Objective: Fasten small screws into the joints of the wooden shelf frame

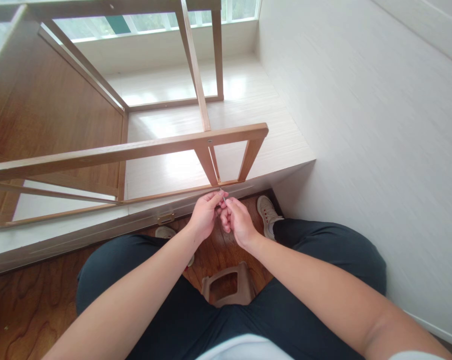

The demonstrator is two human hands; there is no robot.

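You are seated, looking down past your knees in dark blue trousers (308,260) at both bare hands, which meet in the middle of the scene just in front of a light brown wooden furniture frame (136,150) lying on its side. Your left hand (204,215) has its fingers curled in, the thumb and fingertips pinched together at the top; your right hand (238,221) is closed in a loose fist touching the left. Between the two sets of fingertips stands a small thin silver metal piece (223,197), upright, held by both hands; it is too small to tell whether it is a screw, a pin or a tool tip. The piece sits just below the frame's lowest thin rail, near the point where two short slanted struts come down to that rail. The frame rests on a raised white platform (256,100) that stretches far toward a bright window (151,22), and a brass-coloured latch (166,218) sits on the platform's near edge, left of your hands. A plain white wall (379,125) fills the right. Below your hands, on the dark wood-grain floor (27,310), are your two pale shoes (268,211) and, between your legs, a brown plastic stool (228,285).
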